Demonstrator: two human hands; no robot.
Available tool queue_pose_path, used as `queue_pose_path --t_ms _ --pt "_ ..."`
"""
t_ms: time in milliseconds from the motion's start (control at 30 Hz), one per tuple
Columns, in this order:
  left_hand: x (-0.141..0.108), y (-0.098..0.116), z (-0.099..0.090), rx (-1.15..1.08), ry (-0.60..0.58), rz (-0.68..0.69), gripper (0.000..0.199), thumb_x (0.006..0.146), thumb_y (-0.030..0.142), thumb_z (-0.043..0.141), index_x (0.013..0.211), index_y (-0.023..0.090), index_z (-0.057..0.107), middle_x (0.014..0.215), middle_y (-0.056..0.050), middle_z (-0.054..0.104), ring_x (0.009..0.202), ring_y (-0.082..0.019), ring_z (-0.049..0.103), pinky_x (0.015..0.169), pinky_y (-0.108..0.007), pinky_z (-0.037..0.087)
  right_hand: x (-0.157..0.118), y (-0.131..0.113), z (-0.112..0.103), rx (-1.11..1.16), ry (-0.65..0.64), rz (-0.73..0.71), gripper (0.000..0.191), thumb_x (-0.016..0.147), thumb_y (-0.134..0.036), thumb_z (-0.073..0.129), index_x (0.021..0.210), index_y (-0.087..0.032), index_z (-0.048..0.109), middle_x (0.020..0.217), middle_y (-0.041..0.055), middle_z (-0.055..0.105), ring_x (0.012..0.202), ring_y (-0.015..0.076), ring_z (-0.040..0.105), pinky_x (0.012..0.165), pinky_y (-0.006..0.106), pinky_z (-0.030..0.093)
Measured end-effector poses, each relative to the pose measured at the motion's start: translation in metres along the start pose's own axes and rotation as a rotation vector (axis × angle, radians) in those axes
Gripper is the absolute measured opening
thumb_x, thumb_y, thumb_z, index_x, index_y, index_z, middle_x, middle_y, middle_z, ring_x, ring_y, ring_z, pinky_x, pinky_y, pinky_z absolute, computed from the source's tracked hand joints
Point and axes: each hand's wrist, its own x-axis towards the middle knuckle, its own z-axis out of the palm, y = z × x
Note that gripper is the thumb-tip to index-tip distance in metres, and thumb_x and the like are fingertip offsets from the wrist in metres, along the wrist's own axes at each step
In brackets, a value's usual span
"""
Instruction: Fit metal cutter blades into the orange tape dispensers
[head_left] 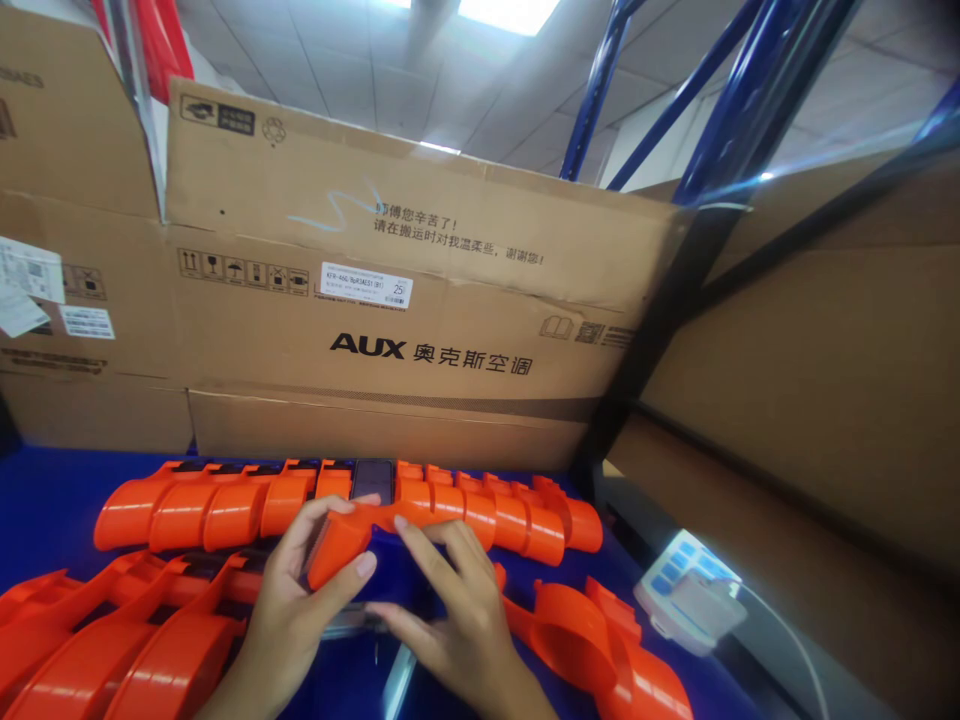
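My left hand [300,590] grips an orange plastic part [346,545] shaped like a tape dispenser, with its thumb on the near face and fingers behind. A ridged edge shows on the part's left side. My right hand [465,610] has its fingertips on the right end of the same part, and its thumb lies lower. Beneath the hands is something clear and shiny that I cannot make out. Similar orange parts [236,512] stand in a row behind, others [172,660] lie at left, and more [574,635] at right.
A dark phone-like rectangle [373,480] stands in the back row. Large cardboard boxes [420,320] form a wall behind the blue table surface [45,500]. At right are a white power strip [686,585] with a plugged-in cable and a dark rack post [660,330].
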Motion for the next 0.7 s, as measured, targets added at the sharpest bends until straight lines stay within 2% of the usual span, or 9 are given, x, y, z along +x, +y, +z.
queue_pose_path --t_ms 267,433,567,700 --pt "0.0 -0.003 -0.004 0.047 -0.028 0.022 0.043 0.079 0.029 0.084 0.115 0.031 0.062 0.13 -0.003 0.074 0.126 -0.026 0.065 0.103 -0.033 0.052 0.001 -0.001 -0.001 0.007 -0.001 0.001 0.076 0.086 -0.045 0.08 0.153 -0.026 0.049 0.11 0.0118 0.069 0.097 0.0285 0.066 0.084 0.045 0.058" --pt "0.0 -0.003 -0.006 0.07 -0.037 0.038 0.041 0.079 0.03 0.084 0.115 0.03 0.063 0.129 -0.004 0.074 0.127 -0.028 0.064 0.104 -0.036 0.052 0.001 0.001 0.001 -0.01 -0.002 0.003 0.076 0.086 -0.045 0.081 0.152 -0.026 0.05 0.109 0.0115 0.07 0.096 0.0285 0.067 0.084 0.044 0.059" --pt "0.003 -0.003 -0.005 0.051 -0.06 0.015 0.04 0.079 0.031 0.083 0.114 0.03 0.064 0.132 -0.005 0.074 0.131 -0.03 0.062 0.112 -0.041 0.047 0.002 0.0 0.001 0.001 -0.007 0.013 0.076 0.086 -0.045 0.081 0.152 -0.026 0.05 0.111 0.0121 0.07 0.098 0.0292 0.068 0.086 0.045 0.059" --pt "-0.003 0.003 0.004 -0.008 -0.038 -0.022 0.056 0.078 0.035 0.084 0.13 0.031 0.064 0.136 -0.007 0.072 0.13 -0.032 0.064 0.11 -0.04 0.05 0.003 -0.003 -0.004 0.047 0.01 0.052 0.075 0.085 -0.044 0.08 0.151 -0.023 0.051 0.111 0.0125 0.071 0.097 0.0297 0.07 0.086 0.045 0.06"
